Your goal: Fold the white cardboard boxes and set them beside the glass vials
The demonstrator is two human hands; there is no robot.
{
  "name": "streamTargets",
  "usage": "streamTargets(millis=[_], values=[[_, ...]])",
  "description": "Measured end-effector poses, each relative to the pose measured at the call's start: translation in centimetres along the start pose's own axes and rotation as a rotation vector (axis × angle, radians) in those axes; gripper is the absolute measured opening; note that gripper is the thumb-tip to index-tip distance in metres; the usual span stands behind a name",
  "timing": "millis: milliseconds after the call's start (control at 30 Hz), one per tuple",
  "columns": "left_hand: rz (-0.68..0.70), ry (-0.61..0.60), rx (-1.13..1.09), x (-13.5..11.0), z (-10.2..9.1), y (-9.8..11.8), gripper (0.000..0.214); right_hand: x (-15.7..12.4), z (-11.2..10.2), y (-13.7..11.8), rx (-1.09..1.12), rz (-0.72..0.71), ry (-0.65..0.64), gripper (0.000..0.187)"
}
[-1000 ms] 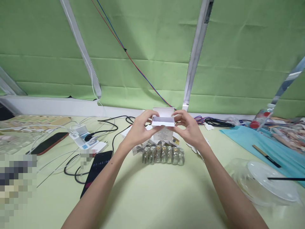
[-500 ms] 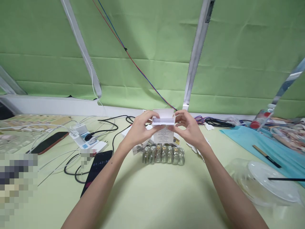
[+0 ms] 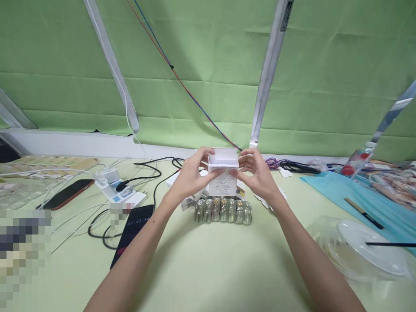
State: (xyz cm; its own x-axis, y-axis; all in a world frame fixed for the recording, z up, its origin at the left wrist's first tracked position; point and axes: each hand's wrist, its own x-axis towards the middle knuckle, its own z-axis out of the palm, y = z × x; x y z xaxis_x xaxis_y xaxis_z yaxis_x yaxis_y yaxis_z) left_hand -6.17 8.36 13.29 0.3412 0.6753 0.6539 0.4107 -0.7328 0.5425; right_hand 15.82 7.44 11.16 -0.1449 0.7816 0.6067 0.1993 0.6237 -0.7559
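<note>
The left hand and right hand pinch a white box between them, thumbs against its front and fingers curled at its sides. The box is upright, printed on the front, its top flap raised at the back; whether its base touches the counter cannot be told. Just in front stands a row of small glass bottles. A dark phone lies by the left forearm, near a white power strip; rightward are a blue cloth and a clear container.
</note>
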Motion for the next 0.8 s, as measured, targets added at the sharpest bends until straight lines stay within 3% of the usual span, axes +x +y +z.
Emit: streamTargets(millis=[167, 800], values=[[-0.003, 0.057, -0.086, 0.03, 0.58, -0.37, 0.049, 0.09, 0.00, -0.14, 0.012, -0.009, 0.010, 0.053], [0.004, 0.099, -0.151, 0.05, 0.94, -0.93, 0.047, 0.06, 0.24, -0.06, 0.052, -0.030, 0.038, 0.048]])
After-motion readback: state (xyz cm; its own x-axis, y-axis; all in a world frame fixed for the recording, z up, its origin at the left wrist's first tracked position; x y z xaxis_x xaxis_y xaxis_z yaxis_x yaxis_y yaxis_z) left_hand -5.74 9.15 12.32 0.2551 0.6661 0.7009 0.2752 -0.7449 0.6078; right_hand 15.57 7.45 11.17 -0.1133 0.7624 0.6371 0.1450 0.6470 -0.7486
